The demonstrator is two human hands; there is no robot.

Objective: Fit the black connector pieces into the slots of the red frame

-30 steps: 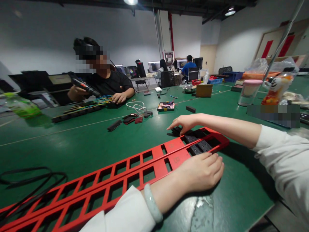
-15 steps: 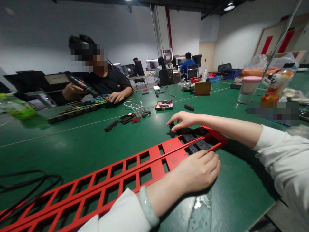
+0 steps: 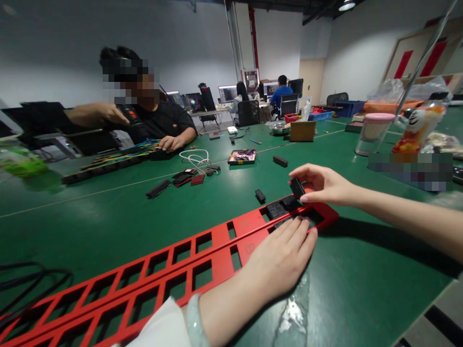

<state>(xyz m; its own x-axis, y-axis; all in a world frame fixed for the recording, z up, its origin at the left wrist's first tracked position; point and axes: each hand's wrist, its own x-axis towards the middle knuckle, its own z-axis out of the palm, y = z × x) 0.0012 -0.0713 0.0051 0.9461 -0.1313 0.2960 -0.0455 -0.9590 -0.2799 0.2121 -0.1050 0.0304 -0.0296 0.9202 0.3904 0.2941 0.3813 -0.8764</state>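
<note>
Black cables (image 3: pixel 32 279) are lying at the far left of the green tabletop (image 3: pixel 108 226), and the long red frame (image 3: pixel 152 279) is running from there toward the right, its two rows of rectangular openings mostly standing bare. Beyond it a co-worker (image 3: pixel 159 120) is sitting with one hand on a black strip strung with coloured wires (image 3: pixel 119 156). Loose dark plates (image 3: pixel 184 178) and a white cord (image 3: pixel 195 156) are lying mid-table.

The left hand (image 3: pixel 280 258) is resting flat and holding nothing, palm down on the near rail of the frame, fingertips touching its right end, pinning it in place. One small black block (image 3: pixel 260 195) is lying on the tabletop just beyond the frame. Black modules (image 3: pixel 277 209) are already sitting in the last openings at the right end.

The right hand (image 3: pixel 321 185) is pinching another black module (image 3: pixel 297 188) between thumb and fingers, tilted, just above those filled openings. It appears to be a seating step; the next move would call for levelling the piece over an opening and pressing it square.

The module is looking small, rectangular, matte black and rigid.
</note>
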